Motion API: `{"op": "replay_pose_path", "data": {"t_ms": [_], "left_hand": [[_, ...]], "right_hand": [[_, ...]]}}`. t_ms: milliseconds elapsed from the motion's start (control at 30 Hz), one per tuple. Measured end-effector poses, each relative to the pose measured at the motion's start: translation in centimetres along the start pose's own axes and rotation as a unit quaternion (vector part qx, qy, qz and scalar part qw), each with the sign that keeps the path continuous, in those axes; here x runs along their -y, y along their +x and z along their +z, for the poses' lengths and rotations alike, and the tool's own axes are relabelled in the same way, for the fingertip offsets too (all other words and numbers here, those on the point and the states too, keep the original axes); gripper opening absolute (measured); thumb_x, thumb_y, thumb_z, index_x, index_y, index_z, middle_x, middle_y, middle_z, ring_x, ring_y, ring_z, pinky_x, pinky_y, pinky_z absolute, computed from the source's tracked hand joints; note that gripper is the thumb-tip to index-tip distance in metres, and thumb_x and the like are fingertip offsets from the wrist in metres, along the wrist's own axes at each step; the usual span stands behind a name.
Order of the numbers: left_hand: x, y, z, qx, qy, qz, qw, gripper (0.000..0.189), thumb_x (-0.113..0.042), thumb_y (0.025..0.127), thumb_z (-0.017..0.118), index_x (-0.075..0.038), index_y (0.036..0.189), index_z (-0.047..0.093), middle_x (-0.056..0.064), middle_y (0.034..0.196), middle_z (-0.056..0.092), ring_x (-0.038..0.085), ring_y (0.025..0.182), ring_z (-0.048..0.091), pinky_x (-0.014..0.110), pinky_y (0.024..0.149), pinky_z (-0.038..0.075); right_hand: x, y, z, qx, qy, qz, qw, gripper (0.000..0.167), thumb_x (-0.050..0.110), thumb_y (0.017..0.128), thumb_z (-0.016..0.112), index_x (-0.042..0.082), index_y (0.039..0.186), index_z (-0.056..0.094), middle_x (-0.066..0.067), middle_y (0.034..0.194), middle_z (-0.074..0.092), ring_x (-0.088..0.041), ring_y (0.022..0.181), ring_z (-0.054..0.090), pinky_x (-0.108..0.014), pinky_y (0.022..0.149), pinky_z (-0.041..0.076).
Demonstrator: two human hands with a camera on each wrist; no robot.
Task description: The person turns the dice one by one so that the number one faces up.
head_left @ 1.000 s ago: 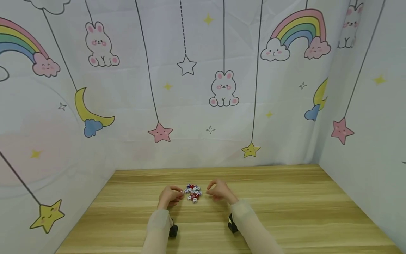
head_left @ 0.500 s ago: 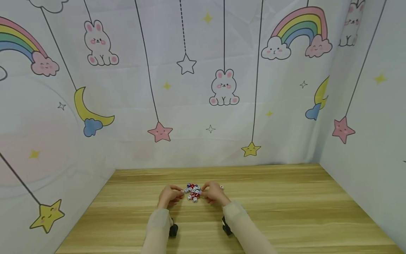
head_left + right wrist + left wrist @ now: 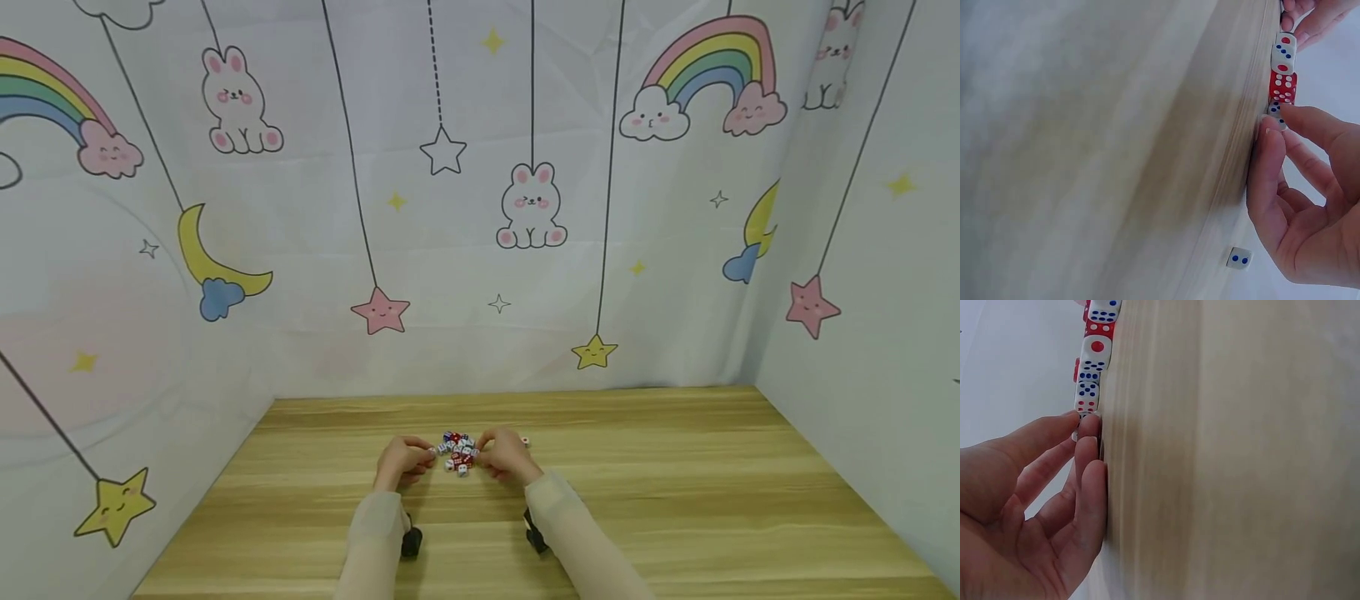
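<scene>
A cluster of small dice, white, red and a few blue, lies on the wooden table between both hands. At its left side the left hand pinches a white die between thumb and fingertips, the other fingers resting along the tabletop. On the opposite side the right hand pinches another white die with thumb and index finger. That die sits right by a red die in the right wrist view. The fingers hide part of each pinched die.
A single white die lies apart, behind and to the right of the right hand. The wooden table meets a white patterned curtain at the back and on both sides.
The right hand has moved left to the cluster's right edge and now pinches a white die there. A lone die has come into view behind it. The left hand has stayed put.
</scene>
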State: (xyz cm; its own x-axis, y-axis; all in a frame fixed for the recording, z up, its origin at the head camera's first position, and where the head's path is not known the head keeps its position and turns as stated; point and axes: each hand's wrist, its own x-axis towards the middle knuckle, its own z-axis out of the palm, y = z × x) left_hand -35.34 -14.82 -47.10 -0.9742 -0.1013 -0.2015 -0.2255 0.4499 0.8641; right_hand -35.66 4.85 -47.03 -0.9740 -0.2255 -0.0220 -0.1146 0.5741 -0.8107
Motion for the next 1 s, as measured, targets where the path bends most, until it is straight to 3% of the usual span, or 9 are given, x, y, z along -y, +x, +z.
{"op": "replay_pose_path", "data": {"t_ms": [400,833,1000], "left_hand": [[0.19,0.19,-0.02,0.003,-0.001,0.008,1.0000,0.017,-0.017,0.081,0.064,-0.005,0.094,0.067,0.003,0.069,0.068,0.009,0.050,0.054,0.025,0.046,0.046],[0.09,-0.02,-0.04,0.003,-0.007,0.001,1.0000,0.018,-0.017,0.081,0.064,-0.005,0.095,0.066,0.003,0.069,0.068,0.008,0.049,0.054,0.024,0.045,0.045],[0.02,-0.12,-0.06,0.002,-0.010,-0.003,0.9999,0.019,-0.018,0.081,0.064,-0.005,0.095,0.067,0.004,0.070,0.068,0.009,0.049,0.054,0.024,0.045,0.045]], "right_hand": [[-0.76,0.32,-0.76,0.001,-0.046,-0.008,0.9989,0.013,0.004,0.074,0.068,0.010,0.084,0.063,-0.003,0.058,0.054,-0.010,0.043,0.048,-0.022,0.037,0.041],[-0.78,0.22,-0.67,0.015,-0.034,-0.044,0.9983,0.020,-0.007,0.068,0.064,0.004,0.084,0.061,0.000,0.047,0.048,-0.009,0.040,0.043,-0.019,0.034,0.035],[-0.89,0.35,-0.78,0.019,-0.034,-0.045,0.9982,0.020,-0.003,0.069,0.069,0.005,0.085,0.061,0.000,0.049,0.049,-0.008,0.040,0.044,-0.020,0.035,0.036]]}}
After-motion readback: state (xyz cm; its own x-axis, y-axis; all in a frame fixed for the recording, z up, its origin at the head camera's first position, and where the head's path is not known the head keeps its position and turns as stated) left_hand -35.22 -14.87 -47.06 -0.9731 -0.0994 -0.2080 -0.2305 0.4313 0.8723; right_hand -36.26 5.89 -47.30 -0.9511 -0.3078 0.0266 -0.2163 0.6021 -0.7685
